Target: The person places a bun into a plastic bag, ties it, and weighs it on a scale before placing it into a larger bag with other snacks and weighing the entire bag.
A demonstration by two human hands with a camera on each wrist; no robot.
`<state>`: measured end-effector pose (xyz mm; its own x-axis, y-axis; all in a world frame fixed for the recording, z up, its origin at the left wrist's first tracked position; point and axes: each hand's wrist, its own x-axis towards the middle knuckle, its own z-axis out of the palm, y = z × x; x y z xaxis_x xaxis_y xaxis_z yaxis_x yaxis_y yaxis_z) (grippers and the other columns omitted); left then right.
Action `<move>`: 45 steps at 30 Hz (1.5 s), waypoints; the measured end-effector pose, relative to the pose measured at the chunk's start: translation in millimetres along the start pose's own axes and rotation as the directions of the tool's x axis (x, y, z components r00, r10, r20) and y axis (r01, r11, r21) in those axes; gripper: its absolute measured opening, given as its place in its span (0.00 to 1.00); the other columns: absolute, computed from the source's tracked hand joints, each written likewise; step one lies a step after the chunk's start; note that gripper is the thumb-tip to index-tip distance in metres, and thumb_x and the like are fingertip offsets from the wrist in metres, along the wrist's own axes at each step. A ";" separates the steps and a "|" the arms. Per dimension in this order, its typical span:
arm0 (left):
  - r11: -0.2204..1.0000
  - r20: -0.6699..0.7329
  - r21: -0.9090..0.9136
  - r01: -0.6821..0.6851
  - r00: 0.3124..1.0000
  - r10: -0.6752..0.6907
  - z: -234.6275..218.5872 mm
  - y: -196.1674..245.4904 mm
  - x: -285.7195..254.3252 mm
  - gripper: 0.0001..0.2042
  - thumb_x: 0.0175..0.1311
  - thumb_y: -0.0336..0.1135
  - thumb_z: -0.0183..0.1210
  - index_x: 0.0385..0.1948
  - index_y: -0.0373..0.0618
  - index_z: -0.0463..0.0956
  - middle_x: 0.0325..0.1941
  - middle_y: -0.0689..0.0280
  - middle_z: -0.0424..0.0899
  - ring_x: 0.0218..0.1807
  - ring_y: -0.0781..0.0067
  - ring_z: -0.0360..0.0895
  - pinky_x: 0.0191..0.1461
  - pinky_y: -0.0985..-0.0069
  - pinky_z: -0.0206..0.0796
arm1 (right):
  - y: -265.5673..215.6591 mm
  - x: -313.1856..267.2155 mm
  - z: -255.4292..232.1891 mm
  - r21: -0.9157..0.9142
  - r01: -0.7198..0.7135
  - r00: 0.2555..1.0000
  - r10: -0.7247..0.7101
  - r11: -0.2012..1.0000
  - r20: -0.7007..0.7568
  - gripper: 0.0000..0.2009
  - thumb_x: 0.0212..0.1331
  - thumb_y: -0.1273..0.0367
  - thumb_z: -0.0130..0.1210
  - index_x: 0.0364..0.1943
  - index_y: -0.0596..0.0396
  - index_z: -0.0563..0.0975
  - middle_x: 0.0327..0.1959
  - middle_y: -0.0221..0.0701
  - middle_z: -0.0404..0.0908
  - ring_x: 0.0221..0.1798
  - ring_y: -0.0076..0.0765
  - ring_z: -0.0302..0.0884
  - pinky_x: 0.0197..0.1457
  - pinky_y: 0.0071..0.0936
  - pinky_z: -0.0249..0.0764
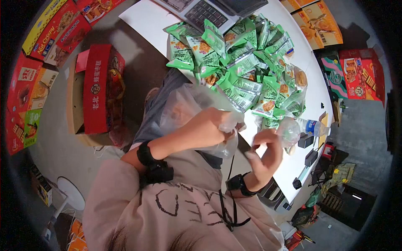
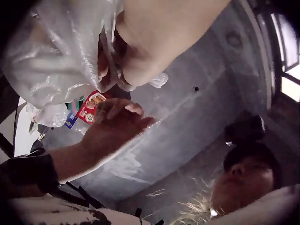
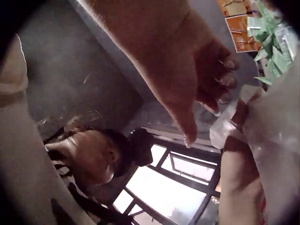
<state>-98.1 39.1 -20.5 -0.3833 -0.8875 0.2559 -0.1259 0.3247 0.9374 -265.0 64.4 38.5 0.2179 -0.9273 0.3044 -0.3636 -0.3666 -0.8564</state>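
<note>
My left hand (image 1: 213, 127) grips the gathered neck of a clear plastic bag (image 1: 178, 108), which hangs over my lap with something orange-brown faintly visible inside. In the left wrist view, the left hand (image 2: 150, 40) bunches the bag (image 2: 51, 56). Beside it my right hand (image 1: 268, 154) holds nothing, its fingers bent and thumb apart. The right wrist view has the right hand (image 3: 187, 79) near a twisted end of the bag (image 3: 276, 131), with a gap between them. Green snack packets (image 1: 240, 58) lie heaped on the white table (image 1: 144, 23) beyond my hands.
A laptop (image 1: 205, 16) stands at the table's far edge. A water bottle (image 1: 314, 127) and a clear bag (image 1: 289, 131) lie right of my hands, near small black blocks (image 1: 311, 157). On the floor at left is an open red carton (image 1: 96, 90); more snack boxes (image 1: 54, 33) lie behind it.
</note>
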 end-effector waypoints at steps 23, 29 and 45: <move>0.811 0.488 -0.357 0.463 0.833 -0.261 -32.7 1.2 -7.9 0.18 0.65 0.45 0.41 0.43 0.39 0.70 0.19 0.63 0.78 0.15 0.77 0.72 0.23 0.78 0.64 | 23.9 -14.3 17.0 0.033 -0.122 0.991 0.119 0.992 0.067 0.07 0.53 0.75 0.49 0.21 0.60 0.66 0.16 0.30 0.66 0.19 0.23 0.61 0.23 0.19 0.56; 0.777 0.385 -0.373 0.506 0.847 -0.367 -37.9 5.7 -7.3 0.19 0.67 0.40 0.36 0.58 0.47 0.59 0.26 0.66 0.78 0.19 0.80 0.70 0.22 0.83 0.62 | 16.7 -11.6 24.2 0.204 -0.032 0.996 0.049 0.978 -0.079 0.09 0.60 0.71 0.44 0.22 0.57 0.64 0.19 0.30 0.67 0.18 0.16 0.56 0.20 0.13 0.50; 0.746 0.414 -0.633 0.204 0.904 0.105 -39.8 -15.3 -8.4 0.12 0.60 0.35 0.42 0.28 0.36 0.72 0.28 0.62 0.78 0.31 0.73 0.73 0.41 0.75 0.63 | 19.7 35.6 37.8 -0.070 0.316 0.939 -0.323 0.946 -0.122 0.07 0.58 0.74 0.41 0.24 0.59 0.61 0.25 0.40 0.73 0.28 0.32 0.68 0.32 0.25 0.65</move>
<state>-56.5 28.6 -27.5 -0.7388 -0.6327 0.2319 0.4076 -0.1455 0.9015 -230.1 27.0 16.7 0.2115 -0.7614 0.6128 -0.3386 -0.6453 -0.6848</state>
